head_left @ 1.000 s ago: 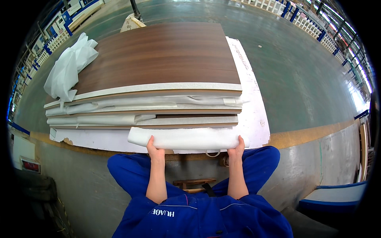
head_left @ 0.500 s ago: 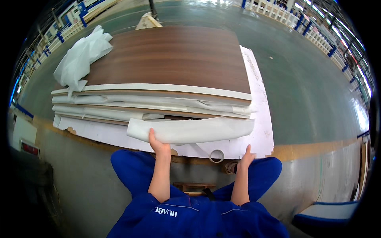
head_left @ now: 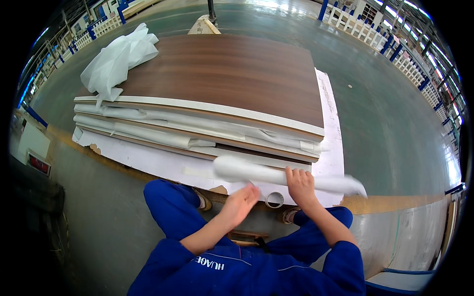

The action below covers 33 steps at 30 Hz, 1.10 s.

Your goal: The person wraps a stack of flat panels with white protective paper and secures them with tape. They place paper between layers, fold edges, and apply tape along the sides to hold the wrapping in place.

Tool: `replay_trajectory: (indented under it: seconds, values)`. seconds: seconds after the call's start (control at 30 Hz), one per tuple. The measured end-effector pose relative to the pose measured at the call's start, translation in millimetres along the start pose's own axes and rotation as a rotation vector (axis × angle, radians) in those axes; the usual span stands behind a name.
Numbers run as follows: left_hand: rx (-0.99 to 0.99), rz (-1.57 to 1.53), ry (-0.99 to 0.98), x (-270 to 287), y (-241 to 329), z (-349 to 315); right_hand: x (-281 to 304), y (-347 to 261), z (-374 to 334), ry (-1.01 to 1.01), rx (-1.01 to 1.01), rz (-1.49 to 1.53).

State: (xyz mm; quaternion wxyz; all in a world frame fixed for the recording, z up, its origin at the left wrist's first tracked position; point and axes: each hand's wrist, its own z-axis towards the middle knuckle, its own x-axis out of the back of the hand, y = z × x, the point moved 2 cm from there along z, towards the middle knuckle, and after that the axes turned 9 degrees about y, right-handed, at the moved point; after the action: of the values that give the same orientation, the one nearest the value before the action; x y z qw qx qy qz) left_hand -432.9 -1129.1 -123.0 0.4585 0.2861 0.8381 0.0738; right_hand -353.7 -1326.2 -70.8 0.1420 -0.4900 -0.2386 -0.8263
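Note:
A long folded strip of white foam wrap (head_left: pixel 247 169) lies slantwise in front of the panel stack, blurred at both ends. My right hand (head_left: pixel 300 186) is wrapped over it near its middle, knuckles up. Just below the strip's left part is my left hand (head_left: pixel 240 203), smeared by motion, so its finger pose is unclear. Between the hands, a roll of tape (head_left: pixel 274 199) rests at the near edge of the white board (head_left: pixel 148 160). Behind the strip stand stacked brown wood-grain panels (head_left: pixel 222 74), with white foam between their layers.
Crumpled white foam (head_left: pixel 118 61) sits on the stack's left end. A pallet truck (head_left: pixel 204 24) shows beyond the far side. Green floor (head_left: pixel 380 133) stretches around, bordered by white fencing (head_left: pixel 355 29). My knees are close to the board's near edge.
The foam strip has shifted right and tilted down. My right hand has risen from beside the tape and closed on it; my left hand has come off it and moved right and down.

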Motion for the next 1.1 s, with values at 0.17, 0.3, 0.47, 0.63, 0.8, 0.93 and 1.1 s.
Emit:
replay_trajectory:
  seconds: [0.17,0.3,0.47,0.63,0.8,0.93,1.1]
  values:
    - [-1.316,1.914,-0.436,-70,42,-64,29,-3,2,-0.445,0.027,0.318]
    - [-0.793,2.198,-0.501,-61,52,-13,51,-27,21,-0.713,0.083,0.552]
    - [-0.584,2.113,-0.664,-15,65,-3,43,-17,8,-1.133,0.062,1.034]
    - [-0.206,2.056,-0.860,5,92,-19,20,-5,-35,-1.180,0.044,1.074]
    - [0.001,2.043,-0.912,18,106,-38,57,-27,-34,-0.939,0.151,0.683]
    - [0.126,2.053,-0.915,11,112,-54,54,-19,-59,-0.896,0.207,0.770]
    - [0.125,2.005,-0.867,43,122,-57,45,-1,-76,-1.091,0.152,1.009]
